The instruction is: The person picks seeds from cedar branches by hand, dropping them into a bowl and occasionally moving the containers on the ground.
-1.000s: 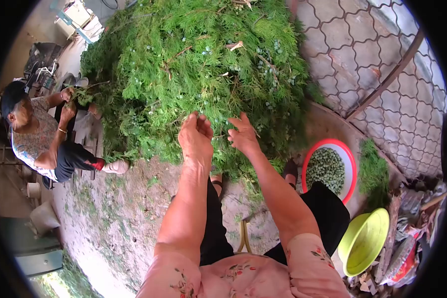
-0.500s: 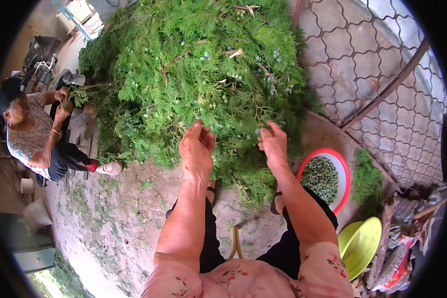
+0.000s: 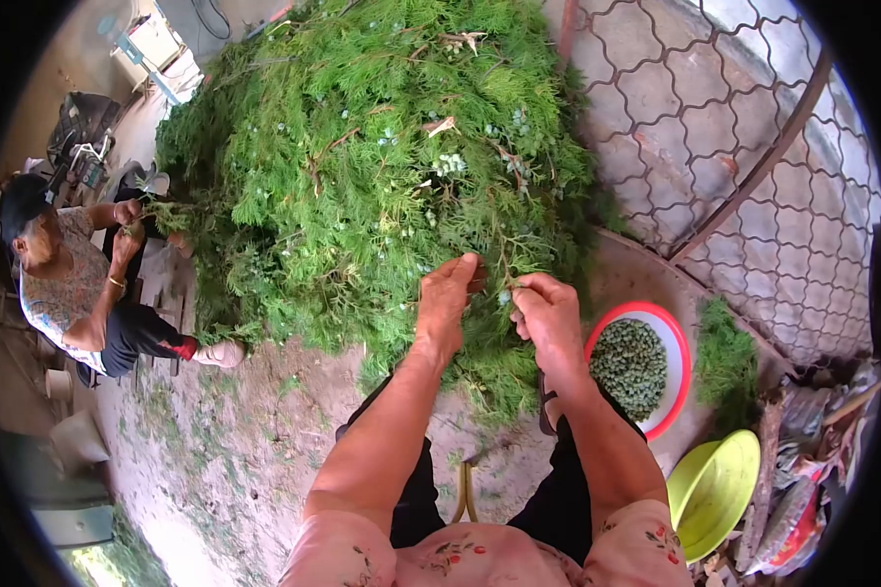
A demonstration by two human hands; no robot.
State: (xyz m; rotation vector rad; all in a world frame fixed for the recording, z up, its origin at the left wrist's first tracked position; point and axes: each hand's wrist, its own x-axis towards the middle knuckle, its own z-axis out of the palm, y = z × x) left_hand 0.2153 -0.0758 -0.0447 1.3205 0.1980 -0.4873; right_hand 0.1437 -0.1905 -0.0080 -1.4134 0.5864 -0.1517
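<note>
A large heap of cut evergreen branches [image 3: 294, 186] with pale blue-green berry cones fills the space in front of me. At its near edge my right hand [image 3: 550, 321] pinches a thin evergreen sprig [image 3: 509, 256], with a pale cone beside the fingertips. Close by on the left, my left hand [image 3: 444, 303] is against the greenery, thumb up and fingers curled; what they hold, if anything, is hidden. Right of my right leg stands a white basin [image 3: 677, 364] with a red rim, partly filled with picked green cones [image 3: 628, 367].
A tilted yellow-green basin [image 3: 690, 489] sits at the lower right near logs and bags [image 3: 803, 509]. Wire mesh [image 3: 695, 127] borders the right side. At left a seated person [image 3: 78, 264] handles a sprig. Green scraps lie on the floor [image 3: 255, 450].
My left hand has moved right, closer to my right hand. The right hand has shifted slightly right and down, and a sprig now shows upright at its fingers. The view has shifted slightly.
</note>
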